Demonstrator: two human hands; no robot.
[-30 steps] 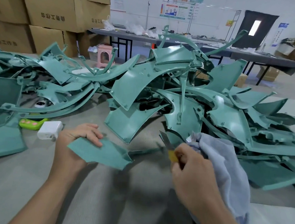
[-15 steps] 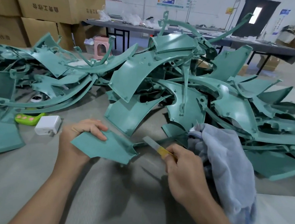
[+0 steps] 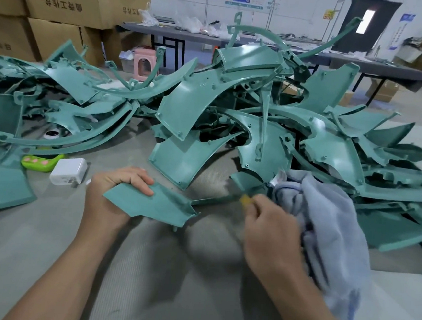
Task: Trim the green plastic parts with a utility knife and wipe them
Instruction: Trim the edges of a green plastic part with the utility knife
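Observation:
My left hand [image 3: 111, 194] grips the wide end of a flat green plastic part [image 3: 160, 206], fingers curled over its top edge; the part's thin arm runs right across the grey mat. My right hand [image 3: 271, 231] pinches a utility knife [image 3: 246, 200] with a yellow body, blurred, its tip near that thin arm. A grey-blue cloth [image 3: 326, 228] is bunched in the same hand and drapes over the wrist. A big heap of green plastic parts [image 3: 234, 116] lies behind.
A white power adapter [image 3: 68, 171] and a lime-green toy [image 3: 40, 161] lie left of my left hand. Cardboard boxes [image 3: 60, 1] stack at the back left, with a pink stool [image 3: 143, 64] and a long dark table [image 3: 265, 46] behind the heap.
My right hand has drawn the knife to the right, away from the part's wide end. The left hand keeps its hold. The camera tipped slightly.

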